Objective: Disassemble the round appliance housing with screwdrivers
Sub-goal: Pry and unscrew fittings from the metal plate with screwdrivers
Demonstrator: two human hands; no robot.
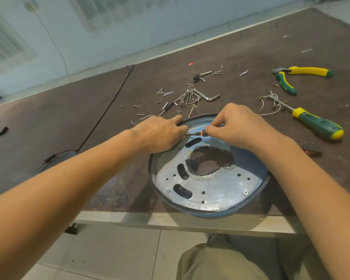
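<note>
- The small screwdriver [198, 133] shows only its black shaft and orange collar; the handle is hidden inside the right hand [236, 126], which pinches it with curled fingers.
- Its tip is hidden by the fingers of the left hand [162, 134], which lies palm down and extended on the far-left rim of the housing [216, 190].
- A second round dark part [57, 160] to the left is partly hidden by the forearm.
- The lettering on the pliers [285, 85], far right, is too blurred to read.
- The housing sits on the table [109, 199], its near rim slightly overhanging the near edge.
- Hex keys [192, 97] and a large screwdriver [319, 124] lie beyond it.
</note>
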